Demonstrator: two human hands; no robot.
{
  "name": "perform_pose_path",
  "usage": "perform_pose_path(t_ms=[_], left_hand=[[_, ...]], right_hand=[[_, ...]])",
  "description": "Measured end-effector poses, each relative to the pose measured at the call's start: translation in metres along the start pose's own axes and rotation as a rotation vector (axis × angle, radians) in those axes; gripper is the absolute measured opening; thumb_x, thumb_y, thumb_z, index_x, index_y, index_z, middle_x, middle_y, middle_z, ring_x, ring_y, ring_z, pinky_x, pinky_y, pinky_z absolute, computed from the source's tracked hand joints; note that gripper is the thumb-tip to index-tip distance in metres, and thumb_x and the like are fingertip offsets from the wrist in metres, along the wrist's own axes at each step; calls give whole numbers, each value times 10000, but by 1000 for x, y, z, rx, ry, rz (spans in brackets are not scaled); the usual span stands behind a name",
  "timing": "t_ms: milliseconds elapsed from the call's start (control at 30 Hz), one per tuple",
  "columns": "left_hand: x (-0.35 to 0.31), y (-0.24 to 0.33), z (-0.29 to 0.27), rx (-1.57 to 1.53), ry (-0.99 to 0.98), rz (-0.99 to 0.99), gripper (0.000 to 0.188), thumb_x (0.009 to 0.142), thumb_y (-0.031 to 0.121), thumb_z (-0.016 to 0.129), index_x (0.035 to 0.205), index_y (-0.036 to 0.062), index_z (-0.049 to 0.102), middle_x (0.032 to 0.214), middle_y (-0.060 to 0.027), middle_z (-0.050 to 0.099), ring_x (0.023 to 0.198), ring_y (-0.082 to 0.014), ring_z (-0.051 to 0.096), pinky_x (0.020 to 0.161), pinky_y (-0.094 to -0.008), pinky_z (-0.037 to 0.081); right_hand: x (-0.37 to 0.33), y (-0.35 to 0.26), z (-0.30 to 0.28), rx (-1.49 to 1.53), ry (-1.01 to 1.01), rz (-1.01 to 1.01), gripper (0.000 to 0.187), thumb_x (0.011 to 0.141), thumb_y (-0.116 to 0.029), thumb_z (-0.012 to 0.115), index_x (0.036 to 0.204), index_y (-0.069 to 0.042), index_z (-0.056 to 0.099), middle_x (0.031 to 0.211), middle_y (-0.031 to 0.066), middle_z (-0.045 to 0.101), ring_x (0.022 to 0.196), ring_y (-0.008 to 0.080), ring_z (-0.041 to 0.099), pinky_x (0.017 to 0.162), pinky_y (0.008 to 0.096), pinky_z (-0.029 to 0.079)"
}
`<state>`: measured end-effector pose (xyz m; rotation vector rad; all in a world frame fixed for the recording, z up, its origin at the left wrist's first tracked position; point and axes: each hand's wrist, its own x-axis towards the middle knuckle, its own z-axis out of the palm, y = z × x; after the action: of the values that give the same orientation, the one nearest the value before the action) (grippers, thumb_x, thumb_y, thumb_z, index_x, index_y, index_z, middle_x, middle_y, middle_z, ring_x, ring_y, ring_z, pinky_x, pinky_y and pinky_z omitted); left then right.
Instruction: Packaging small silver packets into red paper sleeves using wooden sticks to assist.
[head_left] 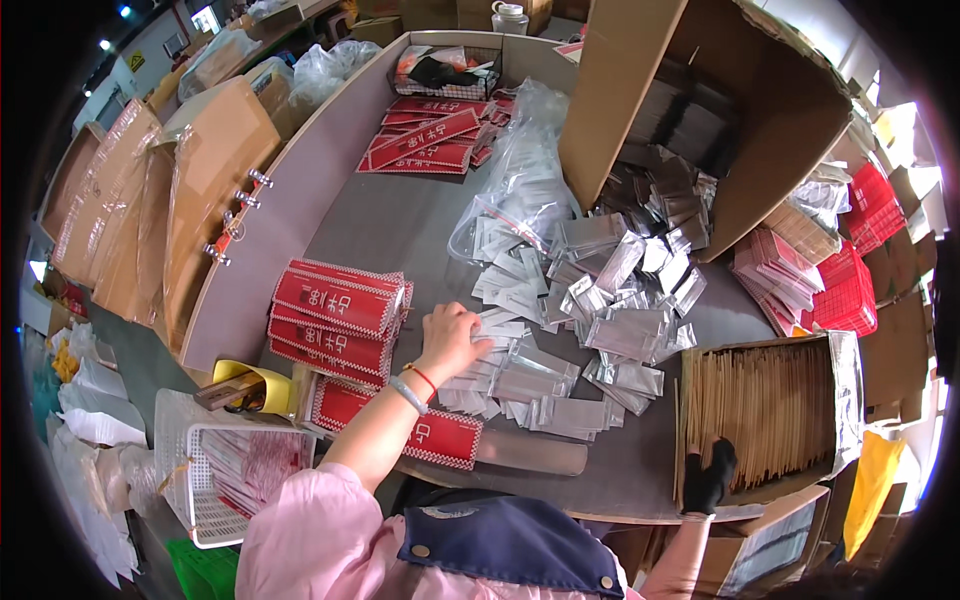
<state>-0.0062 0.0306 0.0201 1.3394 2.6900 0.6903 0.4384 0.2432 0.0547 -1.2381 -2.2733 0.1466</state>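
Your left hand (452, 338) rests, fingers curled, on the silver sachets (560, 330) heaped mid-tabletop.
Your gloved right hand (708, 478) grips wooden sticks (765, 405) in their box at the right edge; next, likely, pair one with a sachet.

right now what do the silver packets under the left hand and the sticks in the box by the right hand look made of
Silver packets: likely metallised foil or plastic film, shiny, with creases and glare. Sticks: probably wood or bamboo, matte tan, thin and straight. Their box looks like cardboard with a reflective liner. The left hand rests on the packets; the gloved right hand touches the sticks.
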Motion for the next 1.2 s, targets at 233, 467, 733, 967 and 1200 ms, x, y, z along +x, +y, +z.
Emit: perform_pose_path(t_ms=[233, 467, 733, 967, 1200], left_hand=[[52, 20, 35, -73, 257, 251, 261, 764, 145, 739, 1012, 108, 668, 1059, -93, 624, 1032, -318, 572, 801, -447, 472], [44, 12, 27, -63, 79, 145, 112, 765, 136, 699, 854, 81, 659, 832, -126, 648, 823, -348, 636, 703, -499, 463], [53, 40, 66, -347, 270, 193, 156, 803, 121, 733, 840, -3, 646, 977, -196, 657, 932, -414, 613, 816, -490, 483], [50, 64, 35, -463, 85, -11, 227, 842, 169, 705, 739, -12, 616, 688, -192, 636, 695, -402, 637, 634, -475, 478], [-68, 36, -44, -969, -361, -208, 174, 942, 169, 668, 921, 1, 709, 737, -64, 712, 684, -62, 598, 634, -266, 484]], right_hand=[[13, 76, -7, -153, 63, 269, 362, 851, -142, 729, 1146, 39, 623, 1147, 192, 621, 1119, 374, 571, 1010, 439, 437], [13, 110, -3, -306, -161, 290, 243, 827, -177, 622, 963, 25, 627, 992, 246, 615, 969, 423, 587, 829, 482, 476], [24, 109, 5, -191, -159, 409, 174, 805, -113, 572, 920, 16, 587, 935, 235, 618, 926, 427, 589, 811, 491, 470], [6, 134, 12, -87, -160, 534, 261, 910, -108, 500, 1121, 33, 564, 1131, 243, 626, 1081, 390, 600, 922, 452, 468], [1, 109, -4, 445, 131, 501, 396, 1031, -174, 535, 1391, -11, 508, 1247, 51, 603, 1043, 147, 552, 951, 299, 438]])
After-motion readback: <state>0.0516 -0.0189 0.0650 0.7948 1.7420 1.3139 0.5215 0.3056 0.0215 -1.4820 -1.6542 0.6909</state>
